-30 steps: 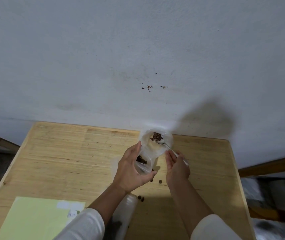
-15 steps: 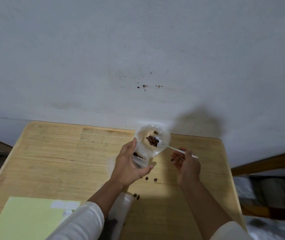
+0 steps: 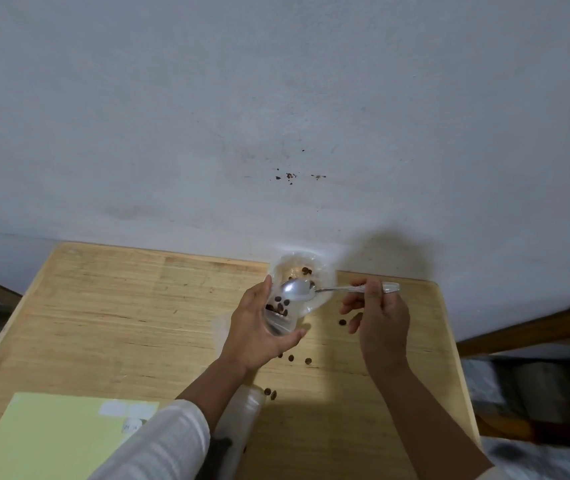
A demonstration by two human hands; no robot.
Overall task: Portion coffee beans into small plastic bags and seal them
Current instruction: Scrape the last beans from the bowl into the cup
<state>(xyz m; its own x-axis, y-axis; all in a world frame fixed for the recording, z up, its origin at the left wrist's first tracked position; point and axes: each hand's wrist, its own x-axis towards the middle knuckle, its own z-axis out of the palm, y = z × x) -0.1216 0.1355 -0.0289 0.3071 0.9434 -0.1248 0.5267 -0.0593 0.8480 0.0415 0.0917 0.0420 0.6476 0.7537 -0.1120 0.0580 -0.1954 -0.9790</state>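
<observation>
Steel spoon being emptied into a clear bag held open above the table

Curled round the small plastic bag (image 3: 288,306), the left hand (image 3: 259,329) is keeping its mouth open, while the spoon (image 3: 299,290) is being pinched by its handle in the right hand (image 3: 378,315), the bowl lying turned over the opening. Coffee beans (image 3: 280,305) are collecting low inside the bag, and spilled beans (image 3: 342,322) are lying on the wooden table (image 3: 120,323). Judged from this, the mouth is best being kept wide and the spoon tipped slowly, well inside the rim.
</observation>
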